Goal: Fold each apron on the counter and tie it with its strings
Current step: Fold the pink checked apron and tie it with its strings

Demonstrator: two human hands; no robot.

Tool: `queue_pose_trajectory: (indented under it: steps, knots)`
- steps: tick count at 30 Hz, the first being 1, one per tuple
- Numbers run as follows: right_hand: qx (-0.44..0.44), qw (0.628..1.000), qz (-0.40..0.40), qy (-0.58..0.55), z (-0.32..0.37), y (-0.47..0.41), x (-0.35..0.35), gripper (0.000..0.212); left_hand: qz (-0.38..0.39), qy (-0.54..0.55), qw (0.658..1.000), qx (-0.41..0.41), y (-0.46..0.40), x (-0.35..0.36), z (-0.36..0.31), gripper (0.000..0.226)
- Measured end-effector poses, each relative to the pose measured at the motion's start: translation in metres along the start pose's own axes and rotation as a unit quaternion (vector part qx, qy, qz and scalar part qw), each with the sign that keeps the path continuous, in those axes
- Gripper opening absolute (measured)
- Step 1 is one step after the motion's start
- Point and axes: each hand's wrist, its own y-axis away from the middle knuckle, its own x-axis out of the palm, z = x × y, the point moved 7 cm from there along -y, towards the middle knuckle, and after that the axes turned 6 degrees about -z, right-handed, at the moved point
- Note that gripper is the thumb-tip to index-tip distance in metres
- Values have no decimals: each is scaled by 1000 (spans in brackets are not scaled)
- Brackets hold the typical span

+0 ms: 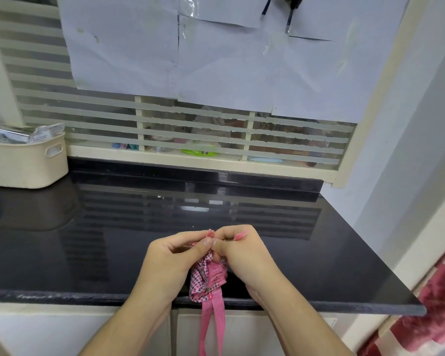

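Both grips pinch pink string ends above the bundled pink checked apron point(208, 278): left hand point(175, 258) and right hand point(242, 253) meet thumb to thumb. Lying at the black desk's point(319, 253) near edge, the apron runs lengthwise toward the person, directly beneath the grips, its striped strings point(212, 327) hanging over that edge.

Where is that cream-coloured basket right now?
In the head view, the cream basket sits at the far left on the black counter, below the striped window.
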Motion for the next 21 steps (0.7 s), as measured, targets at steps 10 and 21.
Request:
queue_pose_trajectory:
  steps: [10, 21]
  knots:
    - [-153, 977, -32, 148, 2, 8, -12, 35, 0, -37, 999, 21, -3, 1, -2, 16]
    - [-203, 895, -19, 397, 2, 23, -8, 22, -7, -13, 1000, 7, -2, 0, 11, 26]
